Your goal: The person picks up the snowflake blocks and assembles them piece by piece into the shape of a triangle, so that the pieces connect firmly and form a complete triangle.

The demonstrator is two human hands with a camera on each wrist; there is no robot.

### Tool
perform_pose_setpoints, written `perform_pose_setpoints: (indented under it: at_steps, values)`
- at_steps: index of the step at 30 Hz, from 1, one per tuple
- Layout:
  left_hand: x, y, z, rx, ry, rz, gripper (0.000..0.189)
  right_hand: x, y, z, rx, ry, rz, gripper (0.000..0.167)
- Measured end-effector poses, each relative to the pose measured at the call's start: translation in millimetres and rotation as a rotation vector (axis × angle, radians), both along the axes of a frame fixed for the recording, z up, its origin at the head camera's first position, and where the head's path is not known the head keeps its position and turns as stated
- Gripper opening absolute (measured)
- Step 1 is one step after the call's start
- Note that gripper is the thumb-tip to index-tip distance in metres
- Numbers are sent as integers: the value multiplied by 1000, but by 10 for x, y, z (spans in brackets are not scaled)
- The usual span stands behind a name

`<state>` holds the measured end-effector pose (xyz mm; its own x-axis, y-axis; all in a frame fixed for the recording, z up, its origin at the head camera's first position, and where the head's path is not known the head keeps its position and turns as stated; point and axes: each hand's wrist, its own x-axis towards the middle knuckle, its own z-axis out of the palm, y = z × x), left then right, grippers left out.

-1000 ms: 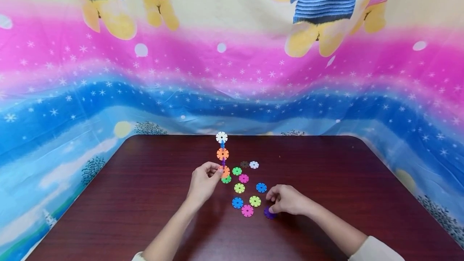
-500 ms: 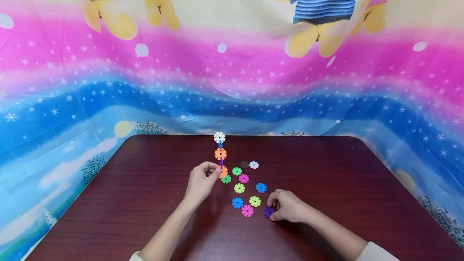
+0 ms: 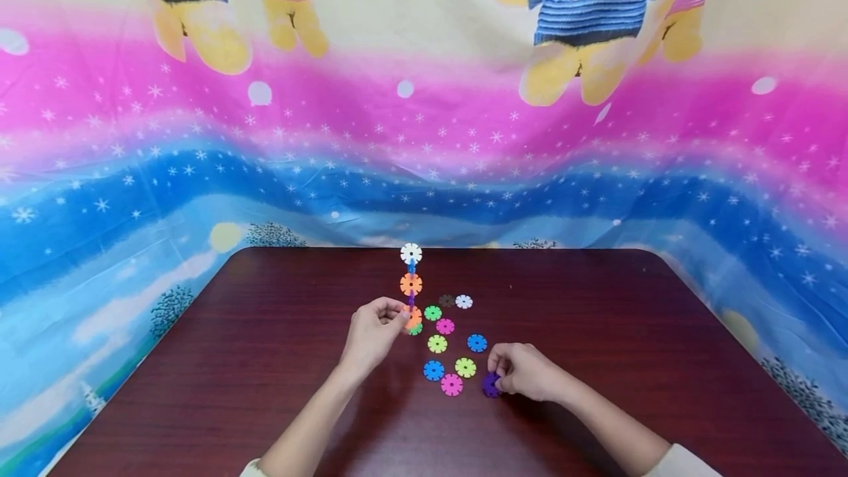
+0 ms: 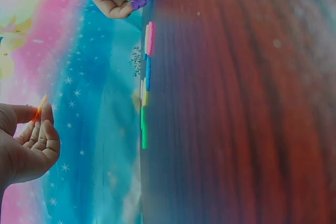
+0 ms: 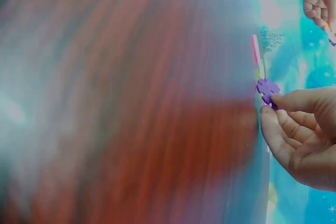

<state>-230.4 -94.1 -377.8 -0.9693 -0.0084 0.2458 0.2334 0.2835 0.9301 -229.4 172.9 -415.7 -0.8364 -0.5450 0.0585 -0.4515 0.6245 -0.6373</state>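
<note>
My left hand point(image 3: 372, 333) pinches the lowest orange disc point(image 3: 414, 319) of an upright chain of notched plastic discs. Above it in the chain come a purple disc point(image 3: 411, 301) seen edge-on, another orange disc point(image 3: 411, 285), a blue disc point(image 3: 412, 267) edge-on and a white disc point(image 3: 411, 254) on top. At the right, my right hand point(image 3: 526, 372) holds a loose purple disc point(image 3: 491, 385) between thumb and fingers. The right wrist view shows this purple disc point(image 5: 268, 88) tilted at the fingertips. Part of a green disc point(image 3: 415, 329) is hidden behind the chain's lower end.
Several loose discs lie flat between the hands, among them a pink disc point(image 3: 452, 385), a blue disc point(image 3: 477, 343) and a yellow-green disc point(image 3: 437, 344). Farther back lie a brown disc point(image 3: 447, 300) and a white disc point(image 3: 464, 302). A printed cloth point(image 3: 424, 131) hangs behind the dark table point(image 3: 232, 366).
The chain in my left hand swayed left and then came back right. My right thumb and fingers have closed on the purple disc, whose near edge now tilts up.
</note>
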Motion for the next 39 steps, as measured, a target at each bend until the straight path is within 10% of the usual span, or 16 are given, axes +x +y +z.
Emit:
perform_pose_setpoints:
  at_steps: [20,39]
  values:
    - [84,208,26,53,-59,-98,13,28,-306,181,-358,146,-207,18]
    - [109,358,-19,128,-123,-129,15,277,-557,513,-475,262,-209,17]
